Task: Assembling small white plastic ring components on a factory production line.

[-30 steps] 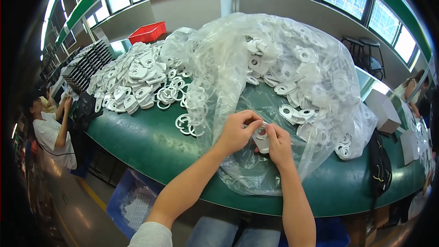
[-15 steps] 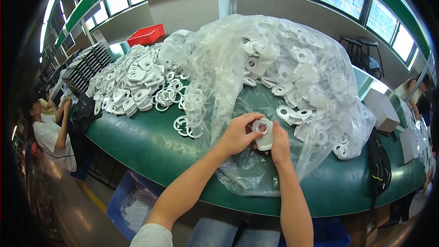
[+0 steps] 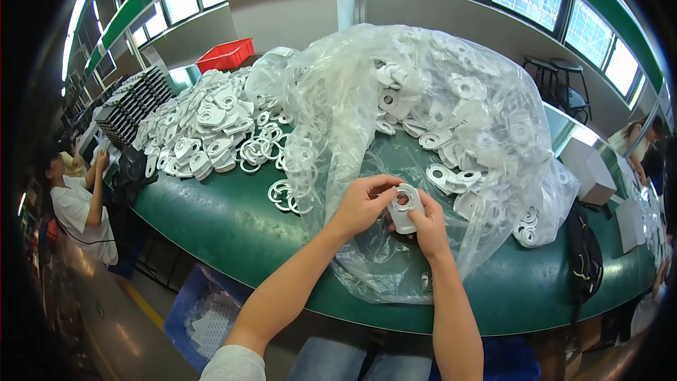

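Both hands hold one white plastic part [image 3: 404, 222], a rounded plate with a large round hole, above the clear plastic sheet. My left hand [image 3: 363, 204] pinches its upper left rim near the hole, thumb and fingers closed. My right hand [image 3: 431, 227] grips the right side, its thumb lying on the plate's face; the fingers behind are mostly hidden. Whether a separate ring sits in the hole, I cannot tell. Beyond my hands, a big clear plastic bag [image 3: 331, 99] is heaped with similar white parts [image 3: 462, 176].
A pile of white plates [image 3: 204, 127] and loose white rings [image 3: 283, 196] lie left on the green table [image 3: 204, 208]. A red crate [image 3: 226, 55] stands behind them. Stacked dark trays [image 3: 134, 109], a white box [image 3: 589, 169] and a black bag [image 3: 584, 254] flank the work area. A blue bin [image 3: 185, 321] stands below.
The white part has tilted and shifted slightly left. My right thumb has moved onto its face, and my left fingers have moved to the hole's upper rim.
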`<action>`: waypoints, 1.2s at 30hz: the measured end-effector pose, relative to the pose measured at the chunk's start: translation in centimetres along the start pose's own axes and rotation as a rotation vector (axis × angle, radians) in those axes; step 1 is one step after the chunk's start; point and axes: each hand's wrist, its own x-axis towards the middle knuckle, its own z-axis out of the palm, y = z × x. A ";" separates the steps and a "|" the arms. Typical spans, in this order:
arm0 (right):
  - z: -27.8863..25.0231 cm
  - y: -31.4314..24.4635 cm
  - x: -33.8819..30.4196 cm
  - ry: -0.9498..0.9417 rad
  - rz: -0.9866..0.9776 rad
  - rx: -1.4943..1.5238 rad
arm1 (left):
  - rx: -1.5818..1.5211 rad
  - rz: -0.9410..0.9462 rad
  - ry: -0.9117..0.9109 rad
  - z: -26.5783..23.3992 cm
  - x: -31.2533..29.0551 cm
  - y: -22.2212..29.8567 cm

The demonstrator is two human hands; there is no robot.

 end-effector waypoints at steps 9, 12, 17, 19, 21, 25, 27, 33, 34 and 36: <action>-0.7 1.3 0.6 0.047 -0.026 -0.128 | 0.114 0.094 -0.097 -0.3 0.2 -1.5; -1.0 2.1 1.0 0.046 -0.083 -0.110 | 0.232 0.173 -0.072 -0.7 0.1 -1.1; -0.9 0.0 0.0 -0.042 0.008 -0.034 | 0.231 0.128 0.074 -1.9 -2.2 1.5; -0.4 0.4 0.2 -0.038 0.009 0.020 | 0.229 0.073 0.245 -4.9 -5.1 3.0; -1.1 0.9 0.2 -0.021 0.017 0.046 | 0.170 0.034 0.432 -9.6 -8.4 4.1; -1.2 0.6 0.0 -0.004 0.027 -0.015 | 0.237 -0.110 0.971 -21.6 -14.0 4.7; -0.7 0.6 0.3 -0.015 0.032 -0.014 | 0.282 -0.100 1.104 -29.2 -17.1 3.6; -0.8 0.8 0.4 0.000 0.046 -0.006 | 0.288 0.053 1.329 -45.0 -14.3 8.8; -1.3 0.9 0.3 0.013 0.054 -0.001 | 0.062 0.231 1.340 -45.5 -12.1 10.5; -1.8 0.7 0.2 0.025 0.056 0.003 | 0.035 0.225 1.366 -44.0 -8.4 13.6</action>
